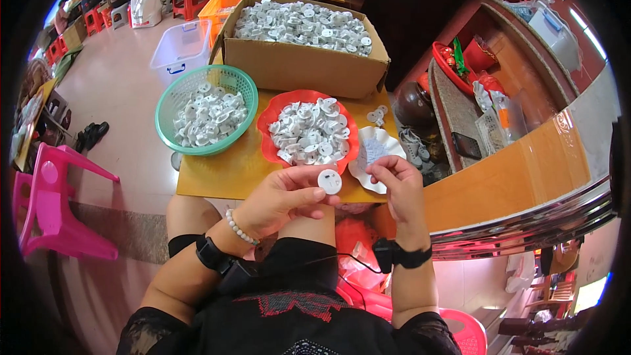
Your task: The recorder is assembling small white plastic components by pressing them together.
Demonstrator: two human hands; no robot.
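My left hand [279, 200] pinches a round white plastic part [330, 182] between thumb and fingers, its flat face with small dark slots turned up. My right hand [402, 187] is just to the right, thumb and fingertips pressed together; anything in them is too small to make out. It hovers at the near edge of a white scalloped plate [392, 145] that holds a pile of small pale pieces. Ahead of my left hand, a red wavy-rimmed bowl [265, 133] is heaped with similar white parts. A green plastic basket [163, 130] to its left holds more.
Behind the bowls on the yellow table [210, 183] stands a cardboard box [309, 69] full of white parts. Several loose parts [376, 116] lie beside it. A clear bin [182, 46] and a pink stool [62, 204] are at left; a wooden counter [499, 158] is at right. People sit far left.
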